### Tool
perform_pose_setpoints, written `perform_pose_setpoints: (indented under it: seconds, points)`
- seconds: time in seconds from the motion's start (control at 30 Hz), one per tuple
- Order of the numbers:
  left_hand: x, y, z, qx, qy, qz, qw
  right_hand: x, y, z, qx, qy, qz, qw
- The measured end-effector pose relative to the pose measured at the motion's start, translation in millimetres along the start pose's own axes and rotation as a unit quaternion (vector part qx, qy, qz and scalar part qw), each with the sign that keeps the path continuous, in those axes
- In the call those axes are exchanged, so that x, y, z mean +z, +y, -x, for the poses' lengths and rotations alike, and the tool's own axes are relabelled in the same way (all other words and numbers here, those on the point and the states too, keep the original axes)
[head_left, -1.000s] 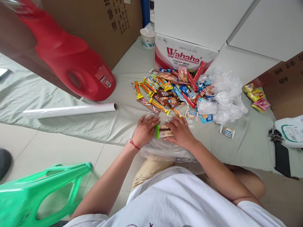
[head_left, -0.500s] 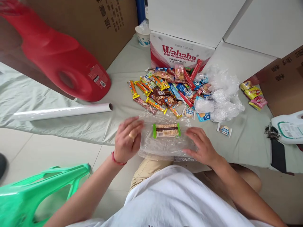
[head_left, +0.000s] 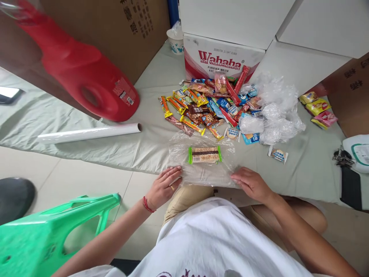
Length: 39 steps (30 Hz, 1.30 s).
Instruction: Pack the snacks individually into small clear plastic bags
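Observation:
A sheet of clear plastic film [head_left: 201,177] lies spread in front of me at the cloth's near edge. On its middle rests a wrapped wafer-like snack bar [head_left: 205,154] with green ends. My left hand [head_left: 166,184], with a ring and a red wrist cord, lies on the film's near left corner with fingers stretched out. At the near right corner, my right hand [head_left: 253,185] pinches the film's edge between thumb and fingers. Neither hand touches the snack bar. Just beyond the film is a pile of packaged snacks [head_left: 198,109].
Crumpled clear plastic wads [head_left: 278,119] lie right of the pile. A white film roll [head_left: 92,132] and red jug [head_left: 89,77] are at left. Behind stands a Wahaha carton [head_left: 221,57]. A small snack packet [head_left: 278,154] lies at right; a green stool [head_left: 52,231] stands lower left.
My left hand has come down toward me onto the film's near left corner, its fingers straightening. My right hand has closed from spread fingers to a pinch on the film. The view has shifted slightly.

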<state>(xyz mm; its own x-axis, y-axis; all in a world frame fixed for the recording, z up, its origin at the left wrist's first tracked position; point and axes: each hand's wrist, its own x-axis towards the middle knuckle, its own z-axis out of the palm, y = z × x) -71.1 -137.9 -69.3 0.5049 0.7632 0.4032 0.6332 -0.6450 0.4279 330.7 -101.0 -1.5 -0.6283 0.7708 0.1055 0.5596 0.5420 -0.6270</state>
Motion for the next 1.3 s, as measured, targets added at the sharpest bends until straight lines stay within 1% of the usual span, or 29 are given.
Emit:
perform_pose_setpoints:
  seconds: [0.07,0.17,0.23,0.3,0.33,0.37,0.4,0.43,0.47,0.53,0.57,0.63,0.67,0.7,0.73,0.77,0.8,0.83,0.87,0.9,0.93,0.97,1.03,1.1,1.2,1.3]
  points:
    - [-13.4,5.7,-12.8,-0.047,0.023,0.066,0.996,-17.8,-2.8,-15.6,0.038,-0.012,-0.041,0.998]
    - [-32.4,5.6,-37.6,-0.163,0.044,0.123,0.978,-36.8,2.2,-46.4,0.095,0.012,-0.080,0.992]
    - [-39.6,-3.2,-57.4,-0.264,0.043,0.118,0.956,-42.1,12.2,-70.5,0.133,0.027,-0.091,0.987]
    - [-40.9,-17.2,-77.1,-0.360,0.019,0.088,0.929,-41.8,23.7,-94.0,0.166,0.022,-0.070,0.983]
    - [-39.9,-25.1,-85.9,-0.391,0.007,0.066,0.918,-40.3,28.5,-104.3,0.181,0.013,-0.040,0.983]
    - [-38.2,-32.9,-93.5,-0.409,0.000,0.044,0.912,-38.4,31.9,-113.1,0.197,0.005,0.004,0.980]
    - [-36.4,-40.2,-99.6,-0.413,0.003,0.023,0.910,-36.6,33.8,-120.2,0.211,-0.002,0.059,0.976]
    - [-35.2,-46.4,-103.9,-0.409,0.021,0.003,0.912,-35.2,33.9,-125.7,0.219,-0.007,0.118,0.969]
    - [-35.0,-50.8,-106.5,-0.402,0.053,-0.015,0.914,-34.5,32.5,-129.8,0.220,-0.007,0.172,0.960]
    - [-38.9,-52.2,-106.9,-0.379,0.146,-0.052,0.912,-35.2,25.6,-136.0,0.204,0.020,0.247,0.947]
    - [-42.7,-48.2,-105.3,-0.358,0.201,-0.077,0.909,-36.0,20.9,-139.2,0.187,0.044,0.262,0.946]
    - [-51.4,-30.4,-100.0,-0.292,0.304,-0.134,0.897,-36.8,10.4,-148.1,0.138,0.078,0.250,0.955]
    - [-54.3,-17.3,-97.2,-0.247,0.338,-0.155,0.895,-35.8,5.2,-154.3,0.109,0.077,0.230,0.964]
    - [-55.3,-2.7,-94.9,-0.192,0.355,-0.161,0.901,-33.5,0.1,-161.7,0.079,0.060,0.208,0.973]
    - [-53.9,12.3,-93.5,-0.130,0.337,-0.145,0.921,-29.9,-4.5,-170.0,0.054,0.032,0.192,0.979]
    - [-49.9,26.2,-93.3,-0.062,0.293,-0.116,0.947,-25.2,-8.5,-178.9,0.038,-0.001,0.186,0.982]
    - [-43.9,37.9,-94.4,-0.021,0.227,-0.088,0.970,-19.8,-11.7,-188.1,0.031,-0.030,0.192,0.980]
    - [-36.6,46.4,-96.7,-0.002,0.152,-0.065,0.986,-14.3,-13.9,-196.9,0.032,-0.056,0.208,0.976]
    - [-29.1,51.2,-100.0,-0.009,0.078,-0.047,0.996,-9.1,-15.1,-205.2,0.039,-0.076,0.230,0.969]
    - [-22.3,52.2,-103.7,-0.033,0.026,-0.035,0.999,-4.9,-15.1,-212.6,0.050,-0.089,0.252,0.962]
    - [-17.1,50.0,-107.2,-0.065,-0.004,-0.028,0.997,-1.9,-14.0,-218.9,0.062,-0.095,0.271,0.956]
    - [-13.7,45.1,-110.0,-0.102,-0.008,-0.026,0.994,-0.3,-12.0,-223.8,0.073,-0.098,0.281,0.952]
    - [-12.2,31.5,-111.6,-0.165,0.031,-0.030,0.985,-1.2,-6.4,-229.9,0.091,-0.093,0.270,0.954]
    - [-14.5,18.1,-107.6,-0.217,0.071,-0.034,0.973,-5.3,-0.3,-231.3,0.095,-0.088,0.225,0.966]
    - [-15.9,6.0,-96.6,-0.274,0.086,-0.019,0.958,-11.0,5.5,-228.5,0.093,-0.067,0.152,0.982]
    - [-11.1,1.4,-90.8,-0.308,0.089,-0.004,0.947,-13.2,5.6,-226.0,0.073,-0.047,0.116,0.990]
